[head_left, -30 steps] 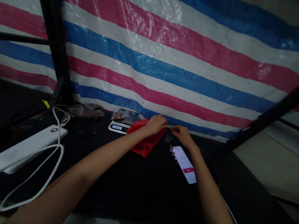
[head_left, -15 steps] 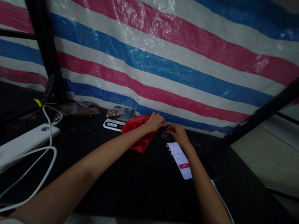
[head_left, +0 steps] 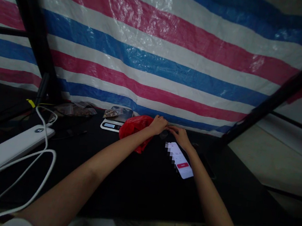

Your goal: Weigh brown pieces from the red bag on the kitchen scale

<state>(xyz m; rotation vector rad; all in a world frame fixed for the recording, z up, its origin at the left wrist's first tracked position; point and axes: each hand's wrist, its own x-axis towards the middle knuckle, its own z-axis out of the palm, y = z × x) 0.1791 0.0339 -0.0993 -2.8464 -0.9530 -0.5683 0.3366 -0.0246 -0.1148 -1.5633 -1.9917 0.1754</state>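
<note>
Near the back of the black table, my left hand [head_left: 158,125] is closed, its fingertips meeting those of my right hand [head_left: 180,136]. My right fingers are pinched together; whatever lies between the two hands is too small and dark to name. A red plastic bag [head_left: 135,126] lies crumpled beside and partly behind my left wrist. Just below the fingertips is a small, dim, clear item [head_left: 164,134]. Left of the red bag, a white digital scale [head_left: 110,125] with a lit display carries a small clear bag of brown bits [head_left: 113,112].
A lit phone [head_left: 181,161] lies beside my right forearm. To the left are a white power-bank-like block [head_left: 8,150], a looped white cable [head_left: 53,163] and more clear bags [head_left: 77,109]. Striped plastic sheeting [head_left: 158,61] hangs behind the table between dark posts.
My right hand has moved left, so its fingertips now meet my left hand's. The red bag has sagged and shifted slightly. The whole view has shifted a little.
</note>
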